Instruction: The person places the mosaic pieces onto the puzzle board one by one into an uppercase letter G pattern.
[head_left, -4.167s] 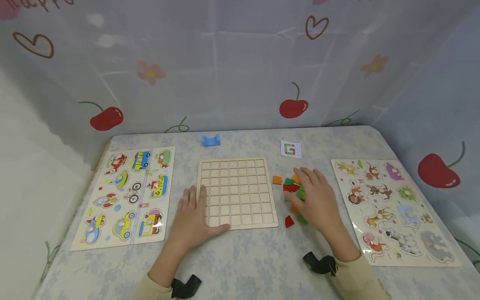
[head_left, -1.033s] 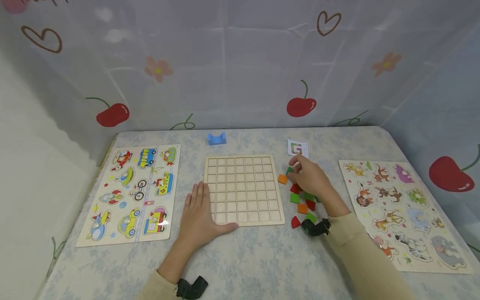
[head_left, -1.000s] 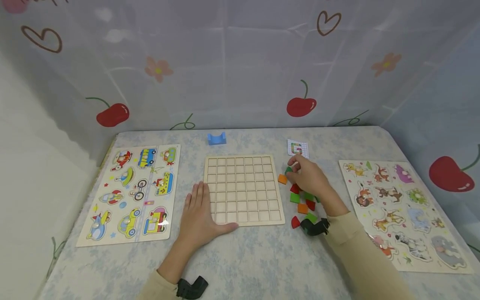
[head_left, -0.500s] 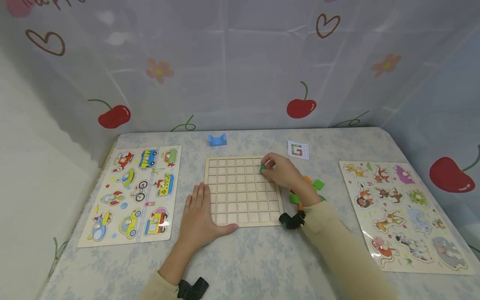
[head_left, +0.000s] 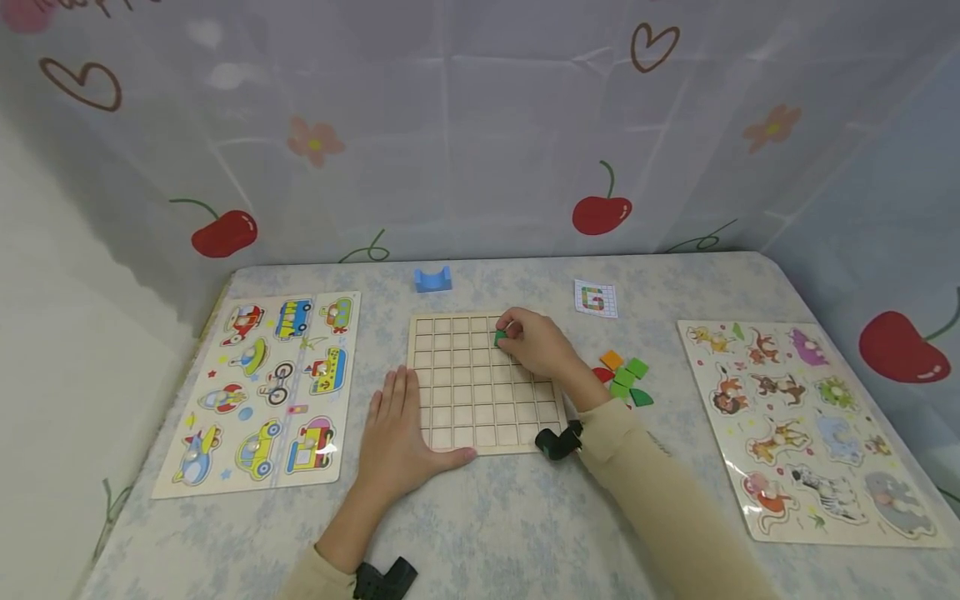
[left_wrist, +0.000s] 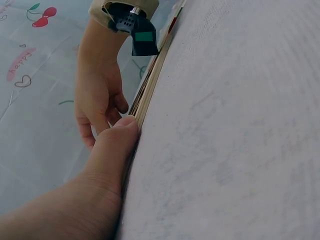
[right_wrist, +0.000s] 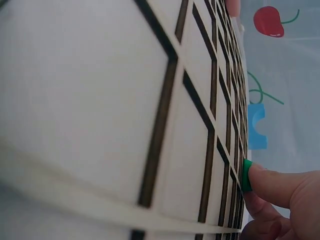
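right hand (head_left: 534, 343): fingers curled, a green piece (head_left: 499, 337) pinched at the fingertips; held over the upper right part of the grid board (head_left: 483, 412).
green piece: at the board's second row from the top, touching the wood in the right wrist view; whether it is seated in a cell cannot be told.
left hand (head_left: 396, 433): laid flat, fingers straight, on the board's lower left corner; thumb pressed along the near edge.
loose pieces (head_left: 625, 379): orange, green and red, heaped just right of the board, apart from both hands.
pattern card (head_left: 596, 298): behind the heap.
blue block (head_left: 432, 279): behind the board.
vehicle puzzle (head_left: 262, 390): far left.
animal puzzle (head_left: 795, 425): far right.
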